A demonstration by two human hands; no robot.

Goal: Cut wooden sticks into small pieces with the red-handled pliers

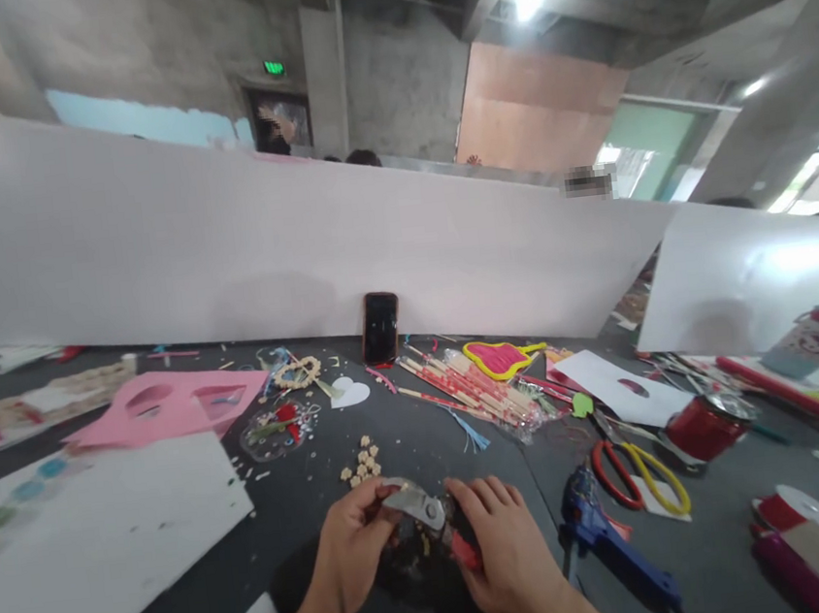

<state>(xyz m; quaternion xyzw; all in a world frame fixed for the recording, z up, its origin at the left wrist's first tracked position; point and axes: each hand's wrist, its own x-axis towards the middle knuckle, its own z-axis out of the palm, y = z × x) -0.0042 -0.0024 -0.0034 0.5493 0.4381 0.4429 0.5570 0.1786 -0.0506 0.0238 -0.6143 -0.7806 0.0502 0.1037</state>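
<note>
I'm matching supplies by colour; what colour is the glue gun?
The glue gun is blue, best seen in the head view.

The tabletop [312,497] is black, the divider [153,236] pale white. The phone [380,327] is black with an orange-red edge. White paper [133,531] carries 2 blue blotches, 1 green and 1 dull pink; the cut-out sheet [173,419] is plain pink. The metal blade [417,503] is silver, the piece [465,550] beside it red. The glue gun [614,546] is dark blue. The scissors [636,473] have 1 red loop and 1 yellow. The sticks [473,388] are cream, patterned red.
</note>
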